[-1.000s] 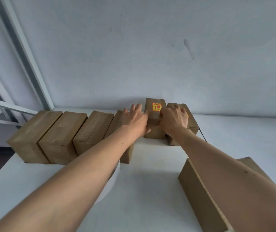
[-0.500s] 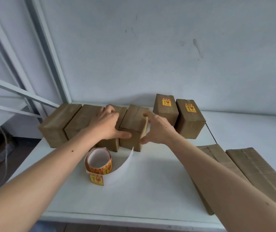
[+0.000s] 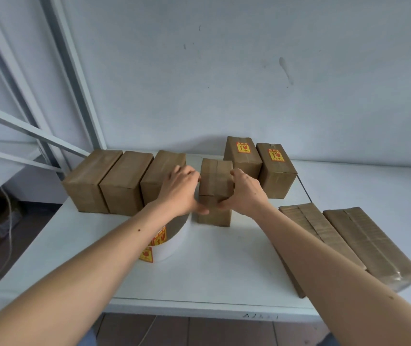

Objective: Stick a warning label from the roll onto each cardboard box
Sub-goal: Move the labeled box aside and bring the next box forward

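An unlabelled cardboard box (image 3: 215, 181) stands in the middle of the white table (image 3: 224, 265), pulled forward out of the row. My left hand (image 3: 180, 189) grips its left side and my right hand (image 3: 245, 192) grips its right side. Three more unlabelled boxes (image 3: 122, 181) stand side by side to the left. Two boxes with yellow-and-red warning labels (image 3: 243, 156) (image 3: 275, 168) stand behind at the right. The label roll (image 3: 167, 239), with a white liner strip and a loose label at its end, lies under my left forearm and is partly hidden.
Two flat packs of folded cardboard (image 3: 369, 243) lie at the right, near my right forearm. A grey wall (image 3: 249, 71) rises behind the table. A metal frame (image 3: 69, 71) stands at the left, with floor and clutter below it.
Both hands left the labelled boxes at the back, moved to the fourth box of the row, closed on its sides and drew it forward, away from its neighbours. The camera view also shifted.
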Available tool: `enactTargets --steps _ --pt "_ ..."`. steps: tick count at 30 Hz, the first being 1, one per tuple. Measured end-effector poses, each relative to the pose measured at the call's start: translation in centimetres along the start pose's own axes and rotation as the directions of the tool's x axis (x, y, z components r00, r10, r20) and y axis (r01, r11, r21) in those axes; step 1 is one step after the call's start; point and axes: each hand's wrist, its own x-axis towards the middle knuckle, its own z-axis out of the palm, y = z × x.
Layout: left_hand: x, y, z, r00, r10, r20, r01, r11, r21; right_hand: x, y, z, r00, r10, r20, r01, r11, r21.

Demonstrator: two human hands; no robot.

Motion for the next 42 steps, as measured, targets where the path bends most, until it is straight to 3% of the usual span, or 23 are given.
enactTargets --steps 9,15,22,27,32,37,42 --pt "-5.9 2.3 1.1 0.999 0.012 -0.042 -0.021 0.978 -0.208 -7.7 1.4 -0.8 0.999 0.004 0.032 -0.001 0.996 -0.094" --pt "-9.9 1.9 1.1 0.996 0.074 -0.053 -0.084 0.968 -0.235 -10.7 1.0 -0.1 0.999 -0.007 0.039 0.012 0.992 -0.127" --pt "-10.7 -2.8 -0.7 0.998 0.069 0.000 -0.069 0.997 -0.014 -11.6 1.0 -0.9 1.000 -0.007 0.026 0.010 0.993 -0.114" --pt "-11.1 -5.8 -1.2 0.984 0.119 0.136 -0.139 0.979 0.149 -12.0 0.3 -1.2 0.999 -0.051 -0.012 0.048 0.988 -0.149" --pt "-10.6 -6.6 -0.5 0.976 0.150 0.159 -0.180 0.963 0.201 -12.0 -0.7 -0.7 0.992 -0.117 -0.048 0.106 0.975 -0.194" --pt "-10.0 -6.8 -0.8 0.987 0.119 0.103 -0.114 0.992 -0.058 -11.6 -1.5 -0.1 0.964 -0.228 -0.136 0.208 0.967 -0.144" --pt "-9.8 -5.3 -2.1 0.985 0.170 0.039 -0.139 0.903 -0.405 -10.8 -2.8 0.6 0.910 -0.384 -0.158 0.367 0.922 -0.124"
